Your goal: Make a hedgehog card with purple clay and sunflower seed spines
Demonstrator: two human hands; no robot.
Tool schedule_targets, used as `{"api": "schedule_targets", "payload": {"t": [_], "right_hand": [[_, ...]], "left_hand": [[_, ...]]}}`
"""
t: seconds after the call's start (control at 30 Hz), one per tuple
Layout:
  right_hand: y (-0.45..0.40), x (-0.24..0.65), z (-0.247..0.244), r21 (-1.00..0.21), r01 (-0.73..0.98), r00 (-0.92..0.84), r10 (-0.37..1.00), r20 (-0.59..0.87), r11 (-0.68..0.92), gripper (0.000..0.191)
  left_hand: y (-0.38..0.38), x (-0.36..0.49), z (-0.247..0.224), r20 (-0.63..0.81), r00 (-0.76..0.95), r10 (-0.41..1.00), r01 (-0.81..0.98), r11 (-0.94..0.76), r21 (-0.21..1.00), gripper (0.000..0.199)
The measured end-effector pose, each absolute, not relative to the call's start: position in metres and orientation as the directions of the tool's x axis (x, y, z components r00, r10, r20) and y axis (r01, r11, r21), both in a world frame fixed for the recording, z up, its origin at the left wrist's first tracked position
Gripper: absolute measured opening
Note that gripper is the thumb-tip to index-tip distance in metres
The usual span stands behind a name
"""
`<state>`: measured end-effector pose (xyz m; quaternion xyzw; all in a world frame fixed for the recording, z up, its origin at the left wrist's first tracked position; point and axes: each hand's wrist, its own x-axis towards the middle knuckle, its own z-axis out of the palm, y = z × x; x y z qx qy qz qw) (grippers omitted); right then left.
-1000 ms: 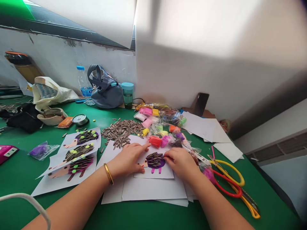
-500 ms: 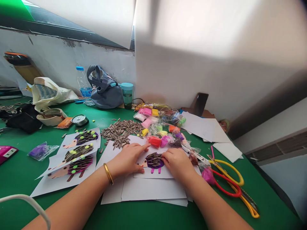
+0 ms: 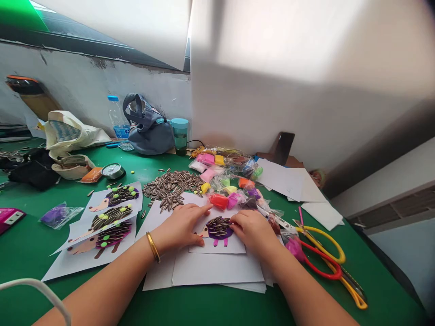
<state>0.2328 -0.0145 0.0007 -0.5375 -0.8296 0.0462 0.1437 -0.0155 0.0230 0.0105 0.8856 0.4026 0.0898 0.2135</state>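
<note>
Blue-capped bottle (image 3: 119, 129) beside grey-blue bag (image 3: 151, 135), teal-lidded cup (image 3: 180, 136), tilted dark phone (image 3: 284, 148)

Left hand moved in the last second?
No, not visibly: the left hand keeps the same place against the seed pile, with no clear shift either way.

A: Any txt legible, pls?

B: None I can read, tbh. The blue label (image 3: 121, 131) on the bottle (image 3: 117, 113) has pale marks, but v. small & blurred.

A: OK, & the white sheet (image 3: 278, 176) on the worktop (image 3: 200, 310), just in front of the phone (image 3: 284, 147)?

B: Faint marks nr its front edge; can't tell if they're letters, nos. or just scribble.
</note>
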Motion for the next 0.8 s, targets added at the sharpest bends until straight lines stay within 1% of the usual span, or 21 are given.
{"api": "schedule_targets", "payload": {"t": [0.1, 0.3, 0.63, 0.8], "right_hand": [[-0.014, 0.233, 0.002, -0.258, 0.868, -0.388, 0.903, 0.182, 0.425, 0.01], [-0.013, 0.23, -0.002, -0.276, 0.851, -0.396, 0.891, 0.223, 0.447, 0.014], [-0.013, 0.228, -0.009, -0.246, 0.856, -0.409, 0.887, 0.213, 0.454, 0.013], [-0.015, 0.228, -0.004, -0.281, 0.85, -0.396, 0.892, 0.215, 0.445, 0.012]], "left_hand": [[0.023, -0.015, 0.01, -0.011, 0.654, 0.756, 0.678, -0.58, 0.452, 0.09], [0.023, -0.015, 0.008, 0.002, 0.658, 0.753, 0.675, -0.591, 0.443, 0.091], [0.023, -0.016, 0.008, 0.011, 0.66, 0.751, 0.669, -0.594, 0.447, 0.092], [0.024, -0.018, 0.008, 0.006, 0.67, 0.742, 0.66, -0.599, 0.453, 0.092]]}}
